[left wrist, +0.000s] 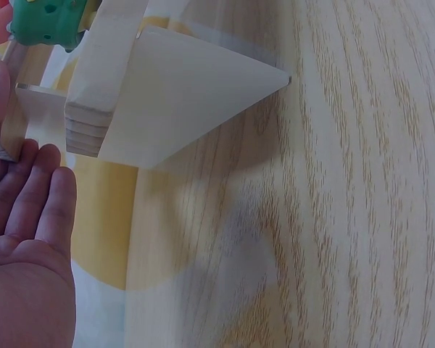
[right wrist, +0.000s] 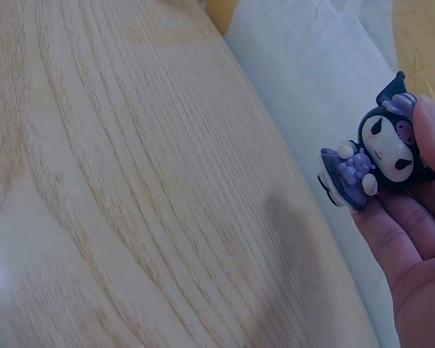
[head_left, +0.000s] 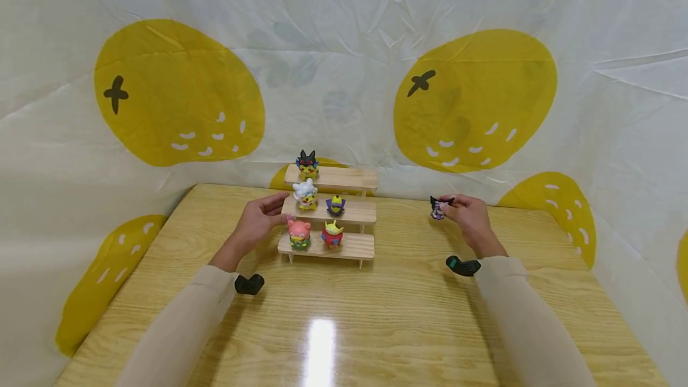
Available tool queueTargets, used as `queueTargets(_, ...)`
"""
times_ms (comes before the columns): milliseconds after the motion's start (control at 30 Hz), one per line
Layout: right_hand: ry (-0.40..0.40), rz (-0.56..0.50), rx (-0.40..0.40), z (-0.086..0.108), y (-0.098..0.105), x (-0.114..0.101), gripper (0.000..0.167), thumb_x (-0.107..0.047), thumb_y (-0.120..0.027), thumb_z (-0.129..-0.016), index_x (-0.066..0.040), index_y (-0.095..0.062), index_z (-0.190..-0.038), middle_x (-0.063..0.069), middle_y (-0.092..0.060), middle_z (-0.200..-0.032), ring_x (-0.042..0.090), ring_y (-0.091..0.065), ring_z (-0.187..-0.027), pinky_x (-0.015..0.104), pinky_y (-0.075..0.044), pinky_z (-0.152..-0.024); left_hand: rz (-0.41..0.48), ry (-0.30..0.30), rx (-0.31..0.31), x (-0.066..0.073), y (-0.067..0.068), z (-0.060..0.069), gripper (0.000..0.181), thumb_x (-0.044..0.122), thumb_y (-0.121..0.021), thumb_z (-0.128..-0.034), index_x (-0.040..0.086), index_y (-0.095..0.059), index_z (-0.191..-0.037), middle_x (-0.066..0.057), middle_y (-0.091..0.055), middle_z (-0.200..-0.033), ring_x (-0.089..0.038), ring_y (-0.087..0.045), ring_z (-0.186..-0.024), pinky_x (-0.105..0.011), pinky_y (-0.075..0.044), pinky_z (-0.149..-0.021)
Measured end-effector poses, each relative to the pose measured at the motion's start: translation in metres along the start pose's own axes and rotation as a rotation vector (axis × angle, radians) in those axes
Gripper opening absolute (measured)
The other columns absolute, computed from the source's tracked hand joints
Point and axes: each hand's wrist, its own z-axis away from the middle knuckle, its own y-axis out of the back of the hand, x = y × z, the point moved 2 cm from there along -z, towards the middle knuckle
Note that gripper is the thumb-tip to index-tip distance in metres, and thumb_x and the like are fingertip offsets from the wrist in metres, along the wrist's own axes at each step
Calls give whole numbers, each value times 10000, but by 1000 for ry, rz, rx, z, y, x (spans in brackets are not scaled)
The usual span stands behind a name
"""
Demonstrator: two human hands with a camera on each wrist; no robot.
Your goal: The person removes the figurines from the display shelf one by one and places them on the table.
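A three-tier wooden display stand point(head_left: 357, 212) stands near the back of the table. My left hand point(head_left: 257, 223) holds the left end of its middle tier, thumb in front and fingers behind; the left wrist view shows the tier between thumb and fingers point(left wrist: 40, 196). To the right, my right hand point(head_left: 470, 220) pinches a small figurine point(right wrist: 377, 148) with a black pointed hood, white face and purple dress. The right wrist view shows it tilted sideways, thumb on its head and fingers underneath. In the head view, this figurine is apart from the stand.
A black-hooded yellow figurine point(head_left: 308, 167) is on the top tier. The middle bears a white-topped figurine point(head_left: 306, 194) and a purple-caped one point(head_left: 335, 205). Below are a pink-headed figurine point(head_left: 299, 235) and a red one point(head_left: 332, 235). A lemon-patterned cloth point(head_left: 333, 106) hangs behind the table point(head_left: 408, 303).
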Motion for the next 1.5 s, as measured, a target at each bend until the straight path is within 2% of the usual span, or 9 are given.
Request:
queueTargets(267, 20, -30, 7, 1, -2, 4, 373, -91, -673, -1017, 123, -633, -1320, -176, -677, -958, -9, -632, -908, 110, -587, -815, 10, -3, 2, 1, -1, 0, 638, 69, -748, -961, 35, -498, -1547, -220, -519, -1565, -352, -523, -1451, -319, -548, -1073)
queueTargets(800, -5, -84, 25, -1, -3, 11, 313, -55, -697, -993, 99, -684, -1265, -171, -697, -921, -14, -635, -891, 126, -598, -790, -5, -1, -1, 1, 0, 1, 627, 81, -742, -969, 48, -502, -1548, -193, -469, -1612, -350, -445, -1512, -449, -458, -1162)
queueTargets(1033, 29, -81, 29, -4, -2, 17, 347, -42, -691, -992, 154, -651, -1276, -187, -701, -893, -27, -624, -876, 119, -593, -784, 11, -1, -1, -2, 1, -1, 635, 81, -748, -964, 40, -499, -1547, -194, -478, -1604, -344, -457, -1504, -399, -493, -1134)
queueTargets(1267, 26, -104, 40, -4, -1, 21, 170, -48, -714, -979, 17, -782, -1121, -185, -726, -906, -29, -636, -853, 116, -594, -778, 6, 5, 1, -1, 1, -1, 631, 80, -745, -967, 55, -502, -1549, -190, -476, -1608, -333, -448, -1511, -428, -463, -1159)
queueTargets(1500, 32, -85, 37, -1, 2, 21, 134, -53, -719, -978, -51, -816, -1070, -172, -746, -948, -42, -645, -877, 110, -589, -786, 2, 0, -3, 0, 1, 0, 637, 90, -745, -970, 53, -494, -1554, -183, -460, -1621, -336, -431, -1523, -450, -438, -1178)
